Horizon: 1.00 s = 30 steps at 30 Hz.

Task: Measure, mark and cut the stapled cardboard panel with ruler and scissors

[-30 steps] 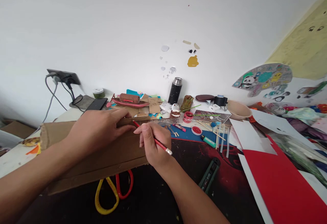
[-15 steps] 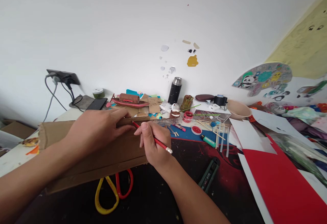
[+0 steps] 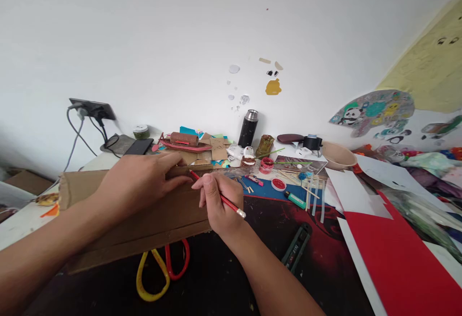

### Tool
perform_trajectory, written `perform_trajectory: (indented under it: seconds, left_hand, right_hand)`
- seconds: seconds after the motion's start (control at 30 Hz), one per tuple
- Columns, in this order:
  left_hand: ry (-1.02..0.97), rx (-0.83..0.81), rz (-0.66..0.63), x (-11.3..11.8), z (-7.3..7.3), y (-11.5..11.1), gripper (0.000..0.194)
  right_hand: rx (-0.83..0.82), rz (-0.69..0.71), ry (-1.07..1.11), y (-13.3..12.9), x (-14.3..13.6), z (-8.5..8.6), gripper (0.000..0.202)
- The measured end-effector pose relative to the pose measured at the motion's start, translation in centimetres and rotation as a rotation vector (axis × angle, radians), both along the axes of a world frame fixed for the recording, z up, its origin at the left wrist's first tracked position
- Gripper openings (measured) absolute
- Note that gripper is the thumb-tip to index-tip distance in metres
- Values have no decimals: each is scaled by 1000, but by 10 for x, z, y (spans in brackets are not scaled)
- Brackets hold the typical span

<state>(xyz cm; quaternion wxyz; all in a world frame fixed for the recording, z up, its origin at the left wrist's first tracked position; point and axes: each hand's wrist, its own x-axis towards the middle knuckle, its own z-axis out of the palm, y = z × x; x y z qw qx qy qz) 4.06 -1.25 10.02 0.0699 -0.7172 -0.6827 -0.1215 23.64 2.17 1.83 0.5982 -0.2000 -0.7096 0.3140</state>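
Pencil (image 3: 231, 204) is slanting just below mid-frame, the right hand (image 3: 221, 208) pinching it over cardboard (image 3: 159, 217); left of centre, the left hand (image 3: 139, 174) is lying on that cardboard, thumb and forefinger spread apart.

A bare left forearm (image 3: 68, 224) reaches in from lower left, the right forearm (image 3: 270, 268) from below. The left hand (image 3: 135, 176) lies palm down, thumb and index finger apart; nearby, the right hand (image 3: 221, 200) curls in a writing grip (thumb uppermost).

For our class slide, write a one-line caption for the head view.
Left hand on cardboard, right hand holding a red pencil, with a model boat farther back.
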Motion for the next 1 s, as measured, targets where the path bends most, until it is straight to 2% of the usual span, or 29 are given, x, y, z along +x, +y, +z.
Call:
perform_trajectory:
  seconds: [1.0]
  left_hand:
    - [23, -26, 34, 1, -1, 1, 31]
  right_hand:
    - [-22, 32, 7, 0, -1, 3, 45]
